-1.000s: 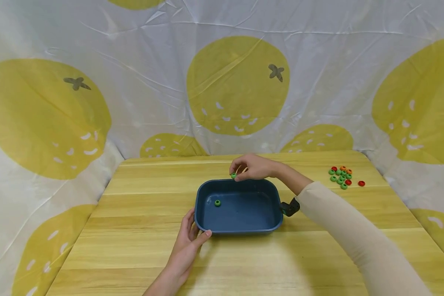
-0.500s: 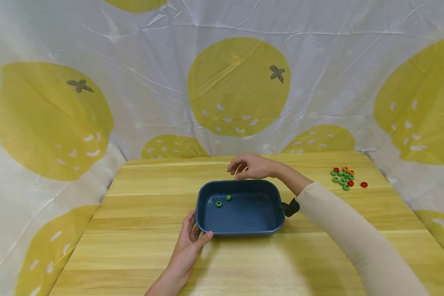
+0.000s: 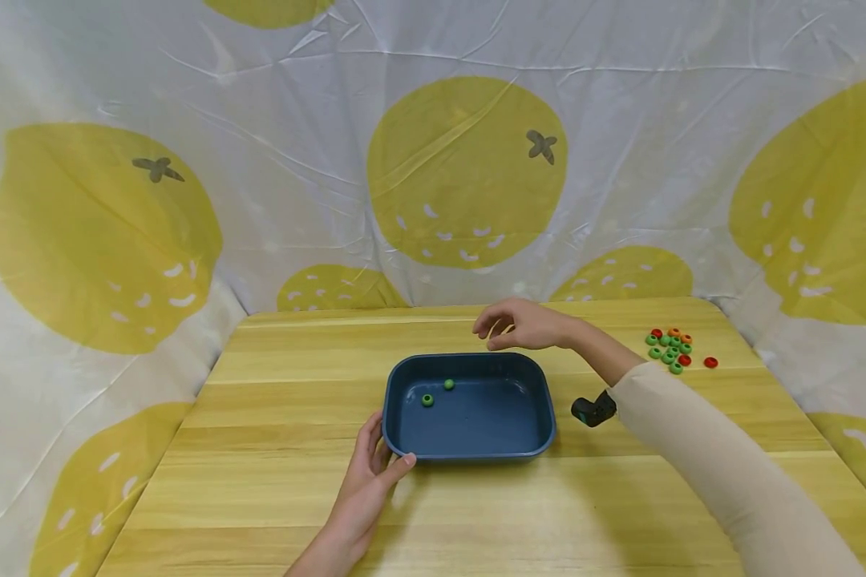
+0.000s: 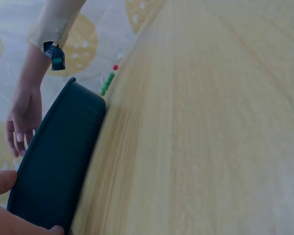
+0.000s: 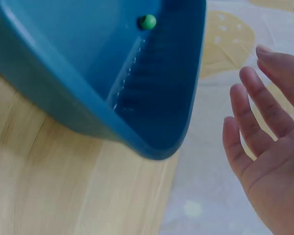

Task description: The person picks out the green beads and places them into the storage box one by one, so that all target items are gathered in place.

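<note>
A dark blue rectangular plastic tray [image 3: 476,458] sits mid-table in the head view. My left hand [image 3: 366,486] grips its near-left corner, thumb at the rim and fingers along the outer left wall. Inside the tray lie two green beads, a left bead [image 3: 427,401] with its hole showing and another green bead [image 3: 449,385] just behind it. My right hand [image 3: 530,324] hovers over the tray's far rim, holding nothing. In the right wrist view its fingers [image 5: 251,122] are loosely bent and apart from the tray wall.
At the back right of the wooden table [image 3: 274,449] lies a cluster of green, red and orange beads [image 3: 669,349]. One red bead [image 3: 710,362] sits apart on its right. A lemon-print cloth [image 3: 317,176] hangs behind the table. A black wrist camera [image 3: 593,409] sits on my right sleeve.
My right hand let go of a green bead, which dropped into the tray beside the first one. That hand then moved rightward. My left hand has kept its grip on the tray.
</note>
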`<state>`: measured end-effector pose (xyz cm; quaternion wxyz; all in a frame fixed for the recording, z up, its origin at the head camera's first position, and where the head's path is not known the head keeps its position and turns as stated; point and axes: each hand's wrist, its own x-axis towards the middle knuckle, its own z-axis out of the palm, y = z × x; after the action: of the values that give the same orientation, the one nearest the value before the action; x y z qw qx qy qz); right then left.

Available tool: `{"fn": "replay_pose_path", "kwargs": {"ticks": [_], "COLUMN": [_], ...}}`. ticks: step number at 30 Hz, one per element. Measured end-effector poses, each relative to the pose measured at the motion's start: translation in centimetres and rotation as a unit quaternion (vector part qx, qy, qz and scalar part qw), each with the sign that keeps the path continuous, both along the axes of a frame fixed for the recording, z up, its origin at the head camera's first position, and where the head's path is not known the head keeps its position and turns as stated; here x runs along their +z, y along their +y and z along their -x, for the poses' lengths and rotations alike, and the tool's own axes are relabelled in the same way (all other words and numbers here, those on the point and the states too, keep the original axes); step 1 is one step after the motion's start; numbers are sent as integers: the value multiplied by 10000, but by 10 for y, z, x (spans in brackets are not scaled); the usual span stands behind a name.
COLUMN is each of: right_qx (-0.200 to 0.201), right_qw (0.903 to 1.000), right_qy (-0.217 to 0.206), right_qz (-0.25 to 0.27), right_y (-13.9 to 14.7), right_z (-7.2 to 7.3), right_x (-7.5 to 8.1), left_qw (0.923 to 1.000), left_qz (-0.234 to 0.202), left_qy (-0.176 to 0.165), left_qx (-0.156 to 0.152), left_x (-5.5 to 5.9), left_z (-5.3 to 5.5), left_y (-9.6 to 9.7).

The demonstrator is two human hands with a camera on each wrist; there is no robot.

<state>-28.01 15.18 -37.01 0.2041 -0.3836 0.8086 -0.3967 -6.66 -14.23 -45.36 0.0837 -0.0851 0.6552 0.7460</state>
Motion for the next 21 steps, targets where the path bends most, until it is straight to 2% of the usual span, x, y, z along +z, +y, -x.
{"fn": "replay_pose_path", "kwargs": {"ticks": [11, 21], "right_qx": [-254, -777], "right_qw": [9996, 9967], "right_qy": [-87, -122], "right_qz": [-88, -194], "right_y": [24, 54], "right_z": [-3, -7], "right_x": [1, 2], "left_qw": [9999, 9998], "left_qz": [102, 176], "left_qy": [4, 69], "left_qx": [30, 42], "left_x": [0, -1], "left_z": [0, 0], "left_y": [1, 1]}}
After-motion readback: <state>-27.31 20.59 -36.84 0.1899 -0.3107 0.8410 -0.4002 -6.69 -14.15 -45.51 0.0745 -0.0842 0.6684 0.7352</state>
